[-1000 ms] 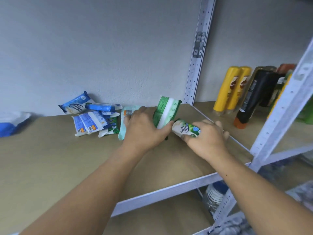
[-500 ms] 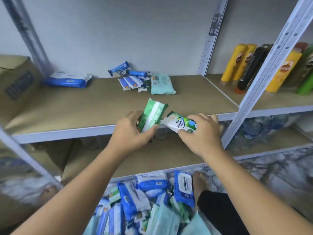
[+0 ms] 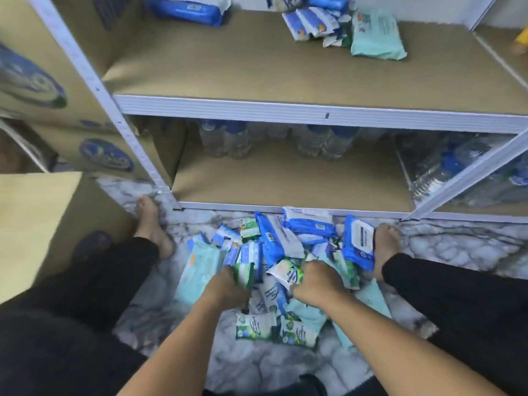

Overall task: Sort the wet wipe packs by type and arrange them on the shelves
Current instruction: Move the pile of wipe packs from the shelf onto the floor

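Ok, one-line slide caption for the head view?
Left hand grips a green pack, right hand a white-green pack, at the floor pile.

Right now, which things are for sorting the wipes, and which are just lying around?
For the job: green pack in the left hand; white-and-green pack in the right hand; pile of packs on the floor; blue packs and mint pack on the upper shelf.
Just lying about: water bottles on the lower shelf; cardboard boxes at the left; yellow bottle, far right.
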Action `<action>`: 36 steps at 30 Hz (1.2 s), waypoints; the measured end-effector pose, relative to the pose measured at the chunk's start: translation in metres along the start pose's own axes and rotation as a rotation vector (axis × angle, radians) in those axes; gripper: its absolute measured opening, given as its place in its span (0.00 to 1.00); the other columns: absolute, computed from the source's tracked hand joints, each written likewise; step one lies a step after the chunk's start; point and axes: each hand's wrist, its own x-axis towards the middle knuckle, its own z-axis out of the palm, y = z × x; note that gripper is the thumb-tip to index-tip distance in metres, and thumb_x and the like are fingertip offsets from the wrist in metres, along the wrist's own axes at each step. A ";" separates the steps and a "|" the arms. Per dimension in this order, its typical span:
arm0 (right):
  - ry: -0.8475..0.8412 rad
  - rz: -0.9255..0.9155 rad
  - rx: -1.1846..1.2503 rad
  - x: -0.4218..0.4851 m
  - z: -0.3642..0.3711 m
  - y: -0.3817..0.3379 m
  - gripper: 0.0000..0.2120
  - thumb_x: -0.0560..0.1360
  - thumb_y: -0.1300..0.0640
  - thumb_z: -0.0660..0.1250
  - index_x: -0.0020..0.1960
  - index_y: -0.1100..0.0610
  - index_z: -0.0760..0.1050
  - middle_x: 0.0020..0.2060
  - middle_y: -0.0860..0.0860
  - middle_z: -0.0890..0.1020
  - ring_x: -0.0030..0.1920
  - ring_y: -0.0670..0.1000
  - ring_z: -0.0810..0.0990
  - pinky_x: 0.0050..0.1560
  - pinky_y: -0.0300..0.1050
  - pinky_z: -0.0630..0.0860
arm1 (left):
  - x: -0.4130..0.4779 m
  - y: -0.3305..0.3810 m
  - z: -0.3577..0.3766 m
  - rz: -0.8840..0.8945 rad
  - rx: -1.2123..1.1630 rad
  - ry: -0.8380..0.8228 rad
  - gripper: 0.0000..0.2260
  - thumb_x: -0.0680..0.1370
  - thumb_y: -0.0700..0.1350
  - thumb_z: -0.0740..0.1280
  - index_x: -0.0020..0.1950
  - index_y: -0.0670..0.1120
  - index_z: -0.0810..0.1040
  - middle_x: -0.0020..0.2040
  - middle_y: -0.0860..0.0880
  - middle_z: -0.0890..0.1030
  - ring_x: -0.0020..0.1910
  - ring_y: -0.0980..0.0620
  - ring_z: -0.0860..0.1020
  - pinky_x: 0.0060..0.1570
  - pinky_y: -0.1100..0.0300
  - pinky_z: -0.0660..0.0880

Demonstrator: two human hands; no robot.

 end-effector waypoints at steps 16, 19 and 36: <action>0.020 -0.226 -0.267 0.049 0.123 -0.003 0.25 0.74 0.46 0.72 0.66 0.60 0.75 0.58 0.56 0.78 0.57 0.58 0.77 0.60 0.52 0.76 | 0.063 -0.054 0.083 -0.152 -0.181 -0.044 0.38 0.74 0.57 0.73 0.73 0.45 0.54 0.60 0.37 0.80 0.55 0.37 0.81 0.53 0.50 0.77; 0.035 -0.238 -0.280 0.049 0.119 -0.006 0.24 0.72 0.46 0.75 0.62 0.59 0.77 0.56 0.56 0.78 0.55 0.58 0.79 0.57 0.53 0.77 | 0.066 -0.062 0.079 -0.125 -0.201 -0.088 0.36 0.71 0.62 0.74 0.65 0.50 0.56 0.55 0.39 0.81 0.48 0.40 0.82 0.49 0.46 0.81; 0.493 -0.075 0.240 0.021 -0.061 -0.043 0.13 0.77 0.47 0.62 0.49 0.53 0.81 0.42 0.51 0.84 0.43 0.57 0.81 0.39 0.44 0.73 | 0.009 0.038 -0.056 0.322 -0.078 0.239 0.16 0.83 0.57 0.58 0.45 0.48 0.76 0.43 0.51 0.80 0.46 0.48 0.78 0.44 0.57 0.71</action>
